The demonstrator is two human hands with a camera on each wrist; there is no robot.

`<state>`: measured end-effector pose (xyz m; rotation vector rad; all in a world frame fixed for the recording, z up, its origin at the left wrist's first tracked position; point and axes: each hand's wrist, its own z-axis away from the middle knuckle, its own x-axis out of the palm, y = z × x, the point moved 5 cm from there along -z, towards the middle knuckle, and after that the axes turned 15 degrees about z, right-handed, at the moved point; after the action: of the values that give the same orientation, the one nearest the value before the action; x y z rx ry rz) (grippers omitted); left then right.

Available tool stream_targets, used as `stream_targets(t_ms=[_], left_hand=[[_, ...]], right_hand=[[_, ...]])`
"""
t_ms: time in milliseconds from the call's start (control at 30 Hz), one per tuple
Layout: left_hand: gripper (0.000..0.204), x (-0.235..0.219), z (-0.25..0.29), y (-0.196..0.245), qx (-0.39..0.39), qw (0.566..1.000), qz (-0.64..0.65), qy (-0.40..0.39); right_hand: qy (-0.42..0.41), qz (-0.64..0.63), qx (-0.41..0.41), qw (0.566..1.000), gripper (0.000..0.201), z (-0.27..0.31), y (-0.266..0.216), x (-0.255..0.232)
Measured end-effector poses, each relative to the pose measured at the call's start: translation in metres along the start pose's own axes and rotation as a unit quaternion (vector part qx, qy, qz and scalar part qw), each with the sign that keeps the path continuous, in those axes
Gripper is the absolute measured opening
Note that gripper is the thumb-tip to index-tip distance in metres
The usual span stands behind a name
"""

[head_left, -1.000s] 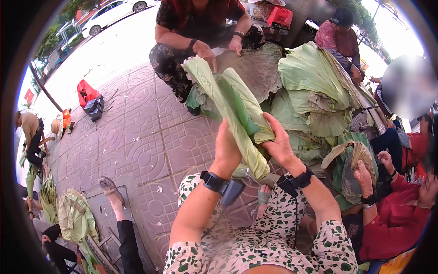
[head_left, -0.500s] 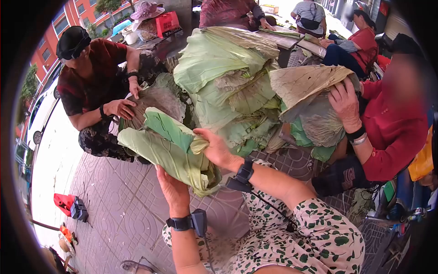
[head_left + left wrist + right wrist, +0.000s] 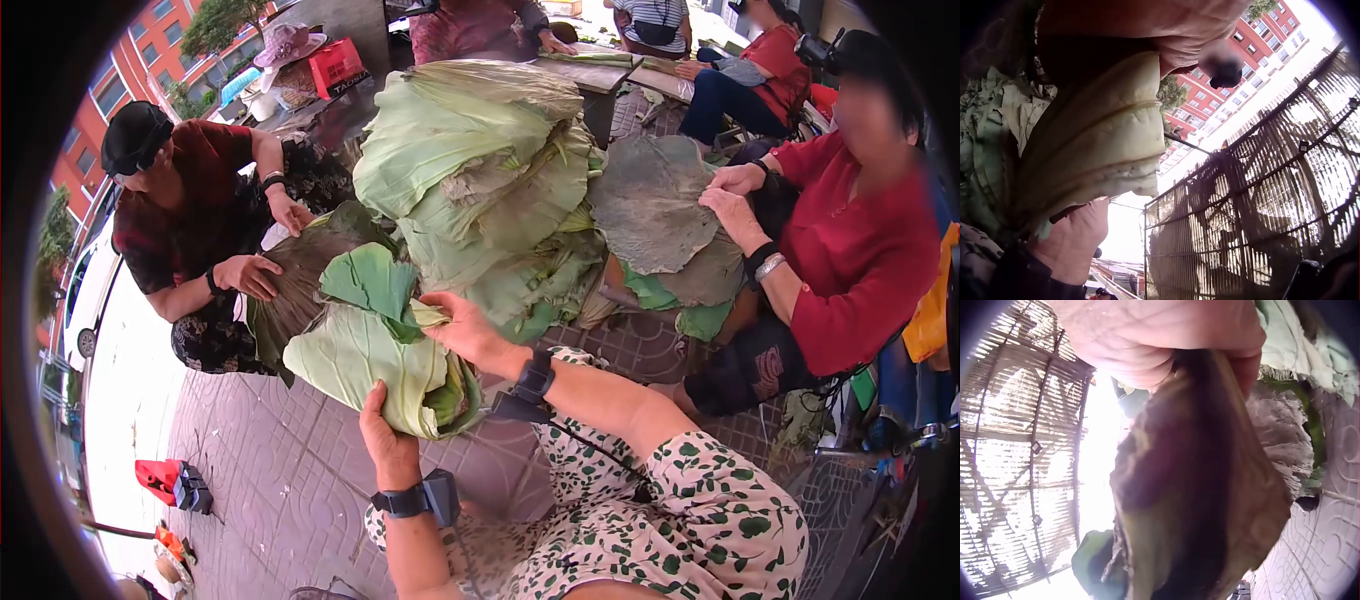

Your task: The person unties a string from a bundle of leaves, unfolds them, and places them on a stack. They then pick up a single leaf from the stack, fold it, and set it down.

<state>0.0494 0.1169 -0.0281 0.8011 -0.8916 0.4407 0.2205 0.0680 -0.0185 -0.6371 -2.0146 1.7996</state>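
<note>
A folded bundle of pale green leaves [image 3: 355, 360] lies across both hands, with a darker green leaf [image 3: 372, 280] standing up from its upper side. The left hand [image 3: 390, 442] grips the bundle's lower edge, thumb on the near side and fingers hidden beneath. At the upper right edge, the right hand [image 3: 468, 330] pinches a yellowish leaf edge between thumb and fingers. The left wrist view has the left hand [image 3: 1141, 28] above a pale ribbed leaf [image 3: 1104, 134]. Brownish leaf folds [image 3: 1204, 487] hang beneath the right hand [image 3: 1172, 337] in the right wrist view.
A tall pile of leaves [image 3: 480, 170] stands beyond the hands. At left a person in a black cap [image 3: 137, 138] holds a brown leaf; at right a person in red [image 3: 850, 260] handles a grey leaf [image 3: 655, 205]. A red bag [image 3: 155, 480] lies on the paving.
The head view has turned toward the pile. The bundle has swung from nearly upright to lying leftward, and the dark green leaf has opened upward. The person in red has lowered and spread a leaf.
</note>
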Motion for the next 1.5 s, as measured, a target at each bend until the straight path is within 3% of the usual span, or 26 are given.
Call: stream_targets(t_ms=[200,267,367,400,500,567,800,867,967,1000,1067,1100,1167,1267,1333,1367,1400,1467,1500], left_hand=[[0.037,0.012,0.011,0.008,0.021,0.998,0.058,-0.026],[0.038,0.009,0.01,0.012,0.039,0.996,0.073,-0.031],[0.036,0.011,0.015,0.018,0.05,0.995,0.074,-0.04],[0.036,0.014,0.018,0.019,0.047,0.995,0.07,-0.046],[0.037,0.019,0.023,0.021,0.036,0.994,0.084,-0.056],[0.038,0.019,0.023,0.021,0.037,0.994,0.091,-0.051],[0.043,0.023,0.015,0.017,0.023,0.991,0.127,-0.026],[0.044,0.014,0.003,0.014,0.012,0.992,0.125,-0.024],[0.051,-0.001,-0.009,0.016,0.119,0.992,-0.045,-0.008],[0.051,-0.006,-0.014,0.012,0.118,0.992,-0.044,-0.007],[0.06,0.003,-0.006,0.024,0.263,0.939,-0.218,0.046],[0.07,0.003,0.002,0.026,0.28,0.896,-0.326,0.109],[0.074,-0.004,-0.006,0.022,0.26,0.904,-0.334,0.063],[0.077,-0.004,-0.008,0.008,0.205,0.92,-0.334,-0.01],[0.076,0.002,-0.004,-0.004,0.201,0.889,-0.402,-0.085],[0.075,-0.003,-0.007,-0.004,0.225,0.855,-0.461,-0.079],[0.075,-0.006,-0.009,-0.005,0.226,0.855,-0.46,-0.078],[0.068,-0.013,-0.012,-0.001,0.218,0.903,-0.369,-0.023],[0.068,-0.013,-0.012,0.0,0.218,0.904,-0.368,-0.023]], right_hand=[[-0.053,-0.074,0.017,0.996,0.057,0.004,-0.012,0.005],[-0.101,-0.171,0.052,0.979,0.059,0.008,-0.026,0.012],[-0.174,-0.22,0.077,0.957,0.053,0.007,-0.027,0.017],[-0.154,-0.196,0.117,0.961,0.047,0.002,-0.002,0.014],[-0.192,-0.261,0.107,0.94,0.042,0.008,-0.028,0.019],[-0.143,-0.301,0.094,0.938,0.037,0.005,-0.028,0.016],[-0.156,-0.347,0.146,0.913,0.035,0.008,-0.026,0.017],[-0.122,-0.337,0.168,0.918,0.035,0.006,-0.023,0.017],[-0.1,-0.339,0.11,0.929,0.035,0.008,-0.038,0.013],[-0.1,-0.339,0.111,0.929,0.035,0.006,-0.033,0.011],[-0.061,-0.294,0.094,0.949,0.032,0.001,-0.023,0.003],[-0.06,-0.294,0.094,0.949,0.032,0.0,-0.019,0.0],[-0.005,-0.254,0.083,0.964,0.031,0.002,-0.021,-0.005],[0.004,-0.263,0.078,0.962,0.029,0.005,-0.026,-0.006],[-0.001,-0.262,0.084,0.961,0.03,0.008,-0.031,-0.007],[-0.007,-0.262,0.09,0.961,0.03,0.009,-0.032,-0.006],[-0.008,-0.262,0.09,0.961,0.03,0.009,-0.034,-0.005],[-0.009,-0.266,0.094,0.959,0.032,0.01,-0.035,-0.004],[-0.009,-0.265,0.094,0.96,0.032,0.01,-0.032,-0.004]])
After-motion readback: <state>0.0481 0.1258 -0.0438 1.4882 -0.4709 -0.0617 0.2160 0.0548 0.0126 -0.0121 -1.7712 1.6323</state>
